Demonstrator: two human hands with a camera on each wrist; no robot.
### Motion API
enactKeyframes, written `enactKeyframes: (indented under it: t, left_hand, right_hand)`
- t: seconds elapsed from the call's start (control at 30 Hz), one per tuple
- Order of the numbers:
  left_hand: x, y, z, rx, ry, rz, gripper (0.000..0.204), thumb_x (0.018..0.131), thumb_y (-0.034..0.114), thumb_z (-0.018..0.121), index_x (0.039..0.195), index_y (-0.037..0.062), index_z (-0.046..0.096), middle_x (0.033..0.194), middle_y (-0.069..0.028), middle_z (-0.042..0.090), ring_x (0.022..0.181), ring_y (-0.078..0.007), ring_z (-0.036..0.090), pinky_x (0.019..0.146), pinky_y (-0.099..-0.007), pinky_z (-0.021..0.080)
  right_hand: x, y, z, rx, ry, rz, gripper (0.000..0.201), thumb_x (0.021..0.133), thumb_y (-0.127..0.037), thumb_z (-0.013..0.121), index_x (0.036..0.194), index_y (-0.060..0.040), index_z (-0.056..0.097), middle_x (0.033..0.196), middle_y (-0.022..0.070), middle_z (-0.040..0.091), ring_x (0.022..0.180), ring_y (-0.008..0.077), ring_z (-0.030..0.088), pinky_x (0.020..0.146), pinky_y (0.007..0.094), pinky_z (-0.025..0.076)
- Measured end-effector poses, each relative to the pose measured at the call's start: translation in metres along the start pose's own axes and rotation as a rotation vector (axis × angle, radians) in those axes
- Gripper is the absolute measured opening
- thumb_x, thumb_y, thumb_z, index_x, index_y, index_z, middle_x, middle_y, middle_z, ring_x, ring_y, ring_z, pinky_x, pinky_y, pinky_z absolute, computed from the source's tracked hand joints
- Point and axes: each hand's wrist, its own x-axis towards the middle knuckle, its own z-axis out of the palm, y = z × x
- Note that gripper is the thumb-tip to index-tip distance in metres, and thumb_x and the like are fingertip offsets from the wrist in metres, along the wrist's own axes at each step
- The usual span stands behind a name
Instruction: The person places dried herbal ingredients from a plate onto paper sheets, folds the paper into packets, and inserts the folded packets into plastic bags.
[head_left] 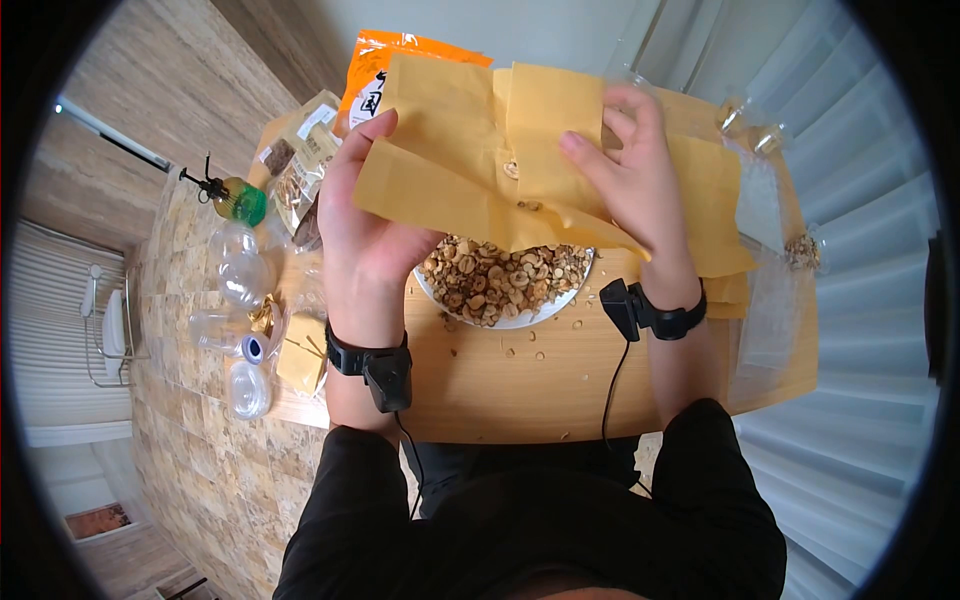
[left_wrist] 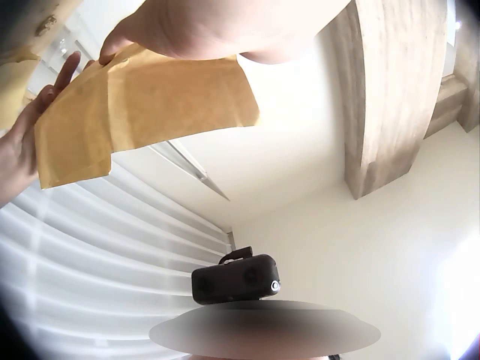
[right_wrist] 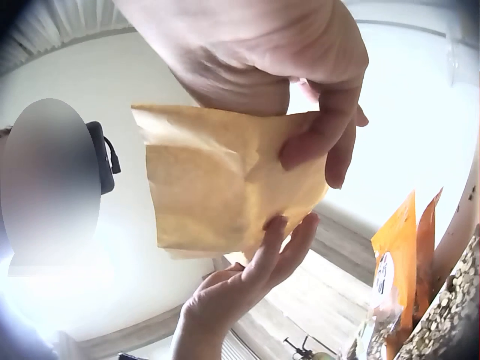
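Note:
Both hands hold a folded sheet of brown kraft paper point(head_left: 440, 110) up over the table. My left hand point(head_left: 365, 225) grips its left side from below, the fingers partly hidden under the paper; in the right wrist view, fingertips of that left hand point(right_wrist: 259, 259) press its underside. My right hand point(head_left: 645, 180) pinches the right flap, thumb in front and fingers behind. A few dried slices point(head_left: 530, 206) lie in the paper's fold. Directly below, a white plate point(head_left: 520, 322) is heaped with dried brown slices point(head_left: 500, 280), its far part hidden by the paper.
More brown paper sheets point(head_left: 710, 200) lie at the right, beside clear plastic sleeves point(head_left: 765, 300). An orange printed bag point(head_left: 365, 80) stands behind. At left are a green spray bottle point(head_left: 240, 203), clear plastic jars point(head_left: 245, 278) and a wrapped yellow stack point(head_left: 302, 352). Loose bits dot the wooden table point(head_left: 490, 390).

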Motion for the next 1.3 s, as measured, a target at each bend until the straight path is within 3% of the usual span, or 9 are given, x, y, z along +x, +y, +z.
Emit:
enactKeyframes:
  t: [0.23,0.33,0.4,0.5,0.63,0.83,0.9,1.03,1.3]
  left_hand:
    - [0.001,0.002,-0.006,-0.023,-0.088,-0.006,0.033,0.094,0.023,0.043,0.117,0.0013,0.053,0.114,-0.0114,0.060,0.106,-0.0261,0.057,0.093,-0.0392,0.045]
    - [0.002,-0.003,-0.001,0.002,-0.030,0.037,0.034,0.094,0.022,0.043,0.119,0.0007,0.051,0.116,-0.0119,0.060,0.107,-0.0267,0.057,0.094,-0.0396,0.044]
    - [0.001,-0.005,0.000,0.031,-0.022,0.039,0.034,0.094,0.022,0.043,0.119,0.0006,0.051,0.116,-0.0121,0.059,0.107,-0.0269,0.056,0.095,-0.0401,0.044]
    - [0.001,-0.011,0.002,0.085,-0.009,0.059,0.035,0.095,0.022,0.042,0.120,0.0005,0.050,0.117,-0.0121,0.059,0.109,-0.0272,0.055,0.096,-0.0409,0.043]
    - [0.003,-0.020,0.002,0.103,-0.034,0.071,0.035,0.095,0.022,0.040,0.121,0.0006,0.049,0.117,-0.0121,0.059,0.110,-0.0274,0.054,0.097,-0.0415,0.042]
    - [0.002,-0.021,0.001,0.143,-0.041,0.042,0.035,0.095,0.022,0.040,0.121,0.0004,0.050,0.117,-0.0116,0.059,0.108,-0.0265,0.056,0.096,-0.0404,0.043]
    - [0.003,-0.018,-0.002,0.154,-0.044,0.065,0.034,0.095,0.021,0.040,0.120,0.0003,0.051,0.116,-0.0115,0.060,0.107,-0.0265,0.057,0.095,-0.0401,0.044]
    - [0.000,-0.005,-0.004,0.165,-0.123,0.085,0.033,0.095,0.021,0.041,0.118,0.0003,0.053,0.113,-0.0116,0.062,0.104,-0.0268,0.060,0.091,-0.0397,0.048]
    - [-0.003,0.015,-0.007,0.173,-0.055,0.149,0.030,0.094,0.021,0.044,0.112,0.0003,0.056,0.109,-0.0119,0.064,0.099,-0.0267,0.062,0.086,-0.0396,0.051]
  right_hand:
    - [0.001,-0.014,-0.014,-0.413,-0.290,0.279,0.038,0.088,-0.031,0.066,0.108,-0.0002,0.058,0.100,0.0105,0.063,0.069,0.0103,0.055,0.064,0.0234,0.045]
    - [-0.001,-0.012,-0.013,-0.436,-0.373,0.233,0.038,0.093,-0.027,0.059,0.119,0.0005,0.055,0.114,0.0116,0.057,0.102,0.0169,0.060,0.085,0.0263,0.046]
    - [-0.002,-0.014,-0.013,-0.566,-0.449,0.028,0.053,0.092,-0.034,0.061,0.129,0.0019,0.049,0.138,0.0238,0.044,0.132,0.0292,0.040,0.103,0.0351,0.036]
    - [-0.001,-0.004,-0.015,-0.470,-0.586,-0.003,0.065,0.090,-0.039,0.062,0.134,0.0048,0.043,0.148,0.0302,0.023,0.144,0.0332,0.012,0.113,0.0401,0.020]
    - [-0.003,-0.007,-0.011,-0.463,-0.619,0.005,0.068,0.090,-0.039,0.061,0.135,0.0077,0.040,0.147,0.0301,0.026,0.143,0.0334,0.011,0.114,0.0403,0.018]
    - [-0.004,-0.003,-0.009,-0.323,-0.557,-0.035,0.060,0.087,-0.033,0.066,0.128,0.0064,0.047,0.128,0.0209,0.051,0.124,0.0293,0.046,0.104,0.0375,0.036]
    - [0.000,0.001,-0.010,0.048,-0.514,0.257,0.047,0.087,-0.022,0.066,0.123,0.0042,0.052,0.111,0.0124,0.061,0.102,0.0187,0.060,0.090,0.0319,0.048]
    - [0.001,-0.022,-0.014,0.446,-0.197,0.522,0.032,0.087,-0.017,0.063,0.113,0.0002,0.058,0.098,0.0076,0.066,0.090,0.0142,0.064,0.078,0.0282,0.052]
    - [0.016,0.006,-0.034,0.736,-0.240,0.657,0.032,0.088,-0.018,0.055,0.114,0.0008,0.057,0.104,0.0100,0.066,0.093,0.0194,0.064,0.081,0.0317,0.053]
